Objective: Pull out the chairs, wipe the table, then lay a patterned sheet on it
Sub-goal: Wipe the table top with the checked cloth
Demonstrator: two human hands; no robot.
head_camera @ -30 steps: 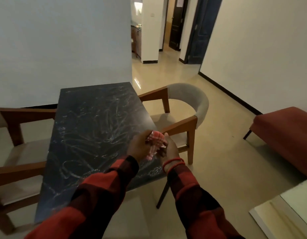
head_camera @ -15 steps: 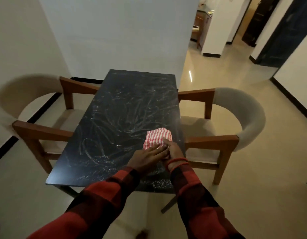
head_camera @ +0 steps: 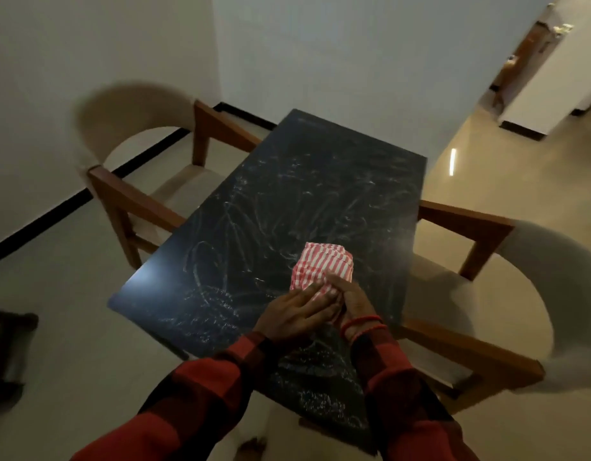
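Observation:
A folded red-and-white striped sheet [head_camera: 324, 267] lies on the dark table [head_camera: 287, 207], near its right edge, and the tabletop is streaked with pale smears. My left hand [head_camera: 294, 314] lies flat on the sheet's near end with straight fingers. My right hand [head_camera: 349, 299] holds that same near end from the right, fingers bent over the cloth. A wooden chair with a pale curved back [head_camera: 137, 134] stands at the table's left side. Another chair [head_camera: 506, 287] stands at its right side. Both are pulled a little away from the table.
White walls stand behind the table and to its left. A glossy tiled floor runs off to the right toward a white cabinet [head_camera: 553, 78] and a doorway. A dark piece of furniture [head_camera: 8, 354] sits at the left edge.
The sheet went from being held up between both hands to lying on the table. My view swung left and down, bringing the left chair into sight.

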